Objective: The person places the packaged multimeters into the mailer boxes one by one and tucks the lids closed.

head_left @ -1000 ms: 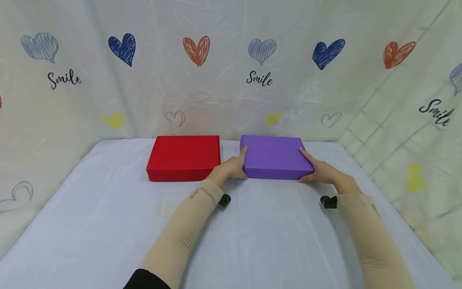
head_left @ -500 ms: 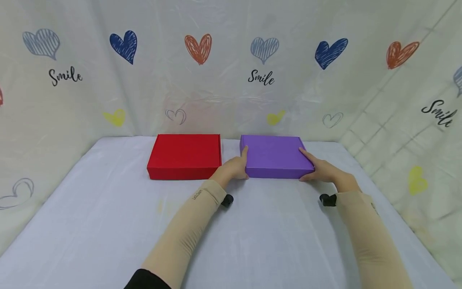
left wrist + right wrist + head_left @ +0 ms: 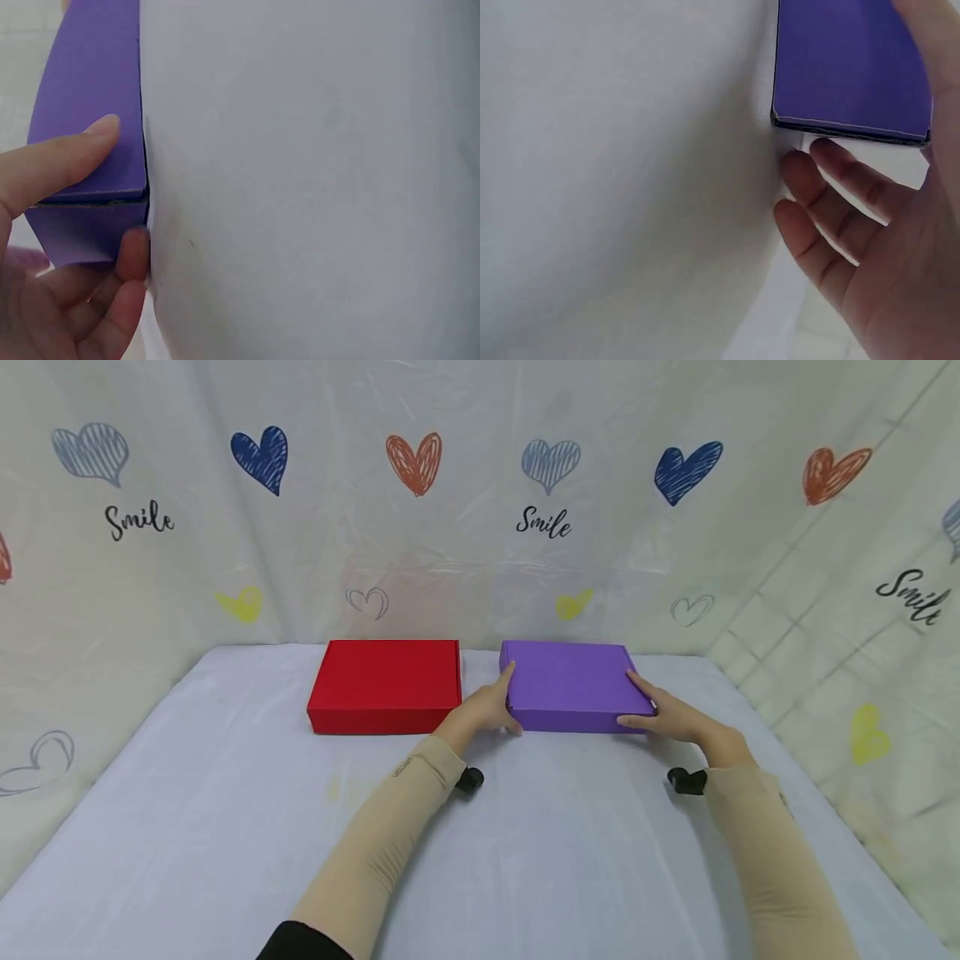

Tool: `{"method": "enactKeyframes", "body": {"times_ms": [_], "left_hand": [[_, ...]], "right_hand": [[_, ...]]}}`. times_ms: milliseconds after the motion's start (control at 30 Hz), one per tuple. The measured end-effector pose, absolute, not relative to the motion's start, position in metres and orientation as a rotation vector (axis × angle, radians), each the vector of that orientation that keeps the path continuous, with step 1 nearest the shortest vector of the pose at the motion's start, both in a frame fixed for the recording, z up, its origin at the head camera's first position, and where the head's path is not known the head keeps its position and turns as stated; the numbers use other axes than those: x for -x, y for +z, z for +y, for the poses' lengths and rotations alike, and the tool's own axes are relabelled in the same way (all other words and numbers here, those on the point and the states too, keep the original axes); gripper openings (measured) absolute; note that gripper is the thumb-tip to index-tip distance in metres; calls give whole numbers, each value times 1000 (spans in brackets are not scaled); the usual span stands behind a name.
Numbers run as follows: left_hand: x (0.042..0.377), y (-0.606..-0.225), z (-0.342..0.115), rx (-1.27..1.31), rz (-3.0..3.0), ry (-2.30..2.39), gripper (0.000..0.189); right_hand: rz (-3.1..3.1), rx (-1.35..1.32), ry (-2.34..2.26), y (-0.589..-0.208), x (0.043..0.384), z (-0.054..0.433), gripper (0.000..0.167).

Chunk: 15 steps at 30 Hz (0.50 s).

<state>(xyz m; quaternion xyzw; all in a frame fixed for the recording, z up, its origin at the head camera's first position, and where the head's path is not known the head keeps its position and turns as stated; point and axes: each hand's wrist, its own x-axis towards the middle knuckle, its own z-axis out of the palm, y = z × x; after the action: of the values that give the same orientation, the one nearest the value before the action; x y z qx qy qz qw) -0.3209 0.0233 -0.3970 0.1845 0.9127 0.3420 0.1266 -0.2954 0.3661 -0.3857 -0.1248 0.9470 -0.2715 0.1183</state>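
A purple cardboard box point(image 3: 570, 675) lies flat on the white-covered table, right of centre. My left hand point(image 3: 486, 706) is at its left end. In the left wrist view the thumb point(image 3: 94, 146) lies over the front face, and the other fingers bend loosely beside the end face. At the opposite end is my right hand point(image 3: 678, 717), with the thumb along the front and a finger by the top right edge. The right wrist view shows several relaxed fingers point(image 3: 802, 176) slightly apart from the box's end point(image 3: 851, 67).
A closed red box point(image 3: 386, 675) lies just left of the purple one, close to my left forearm. Black wrist cameras point(image 3: 469, 780) hang under both sleeves. A white curtain point(image 3: 465, 543) with hearts and "Smile" prints stands behind the table point(image 3: 525, 860).
My right hand has shifted slightly to the right, with its thumb now higher on the box's front. The left thumb has moved a little. Both boxes stay in place; the head view shifts slightly.
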Motion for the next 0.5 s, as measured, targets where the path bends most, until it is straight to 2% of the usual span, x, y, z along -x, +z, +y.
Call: {"method": "enactKeyframes", "body": {"times_ms": [200, 500], "left_hand": [[314, -393, 25, -442, 2604, 1228, 112], [309, -397, 23, -285, 2394, 1645, 86]], "right_hand": [[2791, 322, -868, -381, 285, 368, 91], [2603, 296, -1354, -384, 277, 377, 77]]}}
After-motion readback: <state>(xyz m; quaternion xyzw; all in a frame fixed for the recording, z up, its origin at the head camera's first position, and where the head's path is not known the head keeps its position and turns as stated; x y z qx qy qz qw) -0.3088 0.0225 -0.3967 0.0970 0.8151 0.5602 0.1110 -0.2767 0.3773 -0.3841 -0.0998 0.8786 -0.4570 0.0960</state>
